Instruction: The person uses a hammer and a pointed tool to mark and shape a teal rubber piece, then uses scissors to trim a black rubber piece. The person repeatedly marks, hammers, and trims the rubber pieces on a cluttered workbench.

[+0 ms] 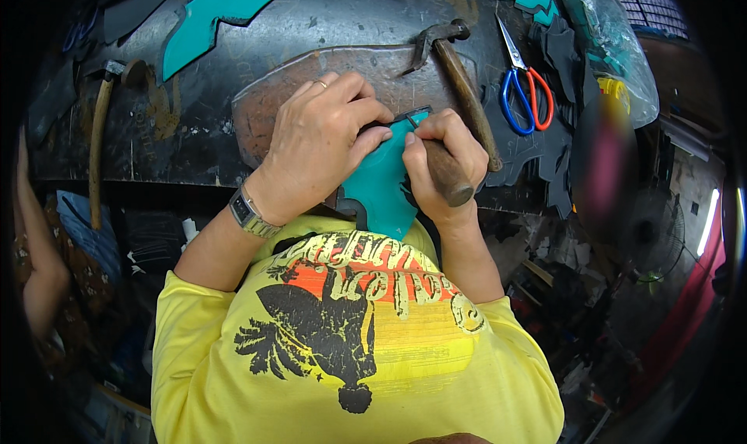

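teal cutout (381, 183): thin, floppy, light; left hand (315, 144) pins it flat at 10 o'clock, right hand (436, 160) fisted on tool (447, 171).

Dark, scuffed workbench (194, 125) fills the upper part of the view, cluttered dim floor (576, 304) lies below its right edge, and a bright tube light (709, 222) glows far right.

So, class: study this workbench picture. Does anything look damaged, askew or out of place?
Nothing looks spilled or broken. The dark bench top is heavily scuffed and scratched. The teal piece hangs past its front edge, pinned by the left hand while the right hand holds a wooden-handled tool. A hammer and scissors lie loose nearby.
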